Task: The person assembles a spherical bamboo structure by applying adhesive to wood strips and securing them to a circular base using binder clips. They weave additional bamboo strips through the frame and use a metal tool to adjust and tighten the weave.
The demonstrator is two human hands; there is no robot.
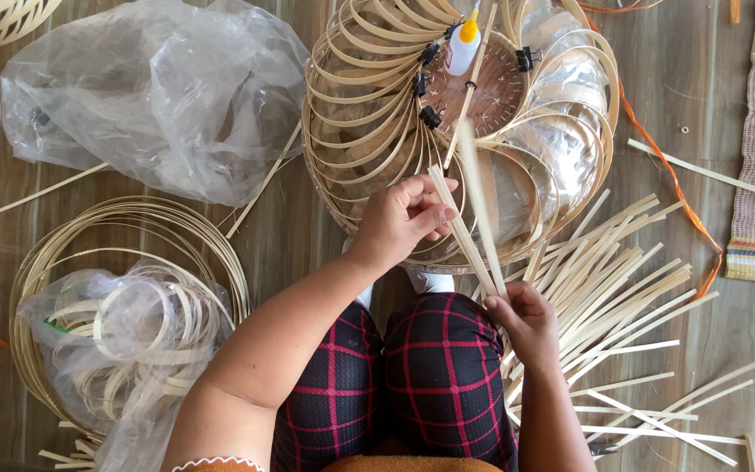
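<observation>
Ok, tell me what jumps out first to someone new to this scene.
The round frame of looped bamboo strips at top centre, with a small glue bottle on its hub. Below it, the left hand and right hand hold thin bamboo slats, with a fanned pile of loose slats to the right.

Landmark: round woven bamboo frame (456,131). Small white glue bottle (464,45), yellow cap, lying on its hub. Large crumpled clear plastic bag (155,96) just left. Second clear bag (124,345), holding coiled strips, lower left, well apart.
</observation>
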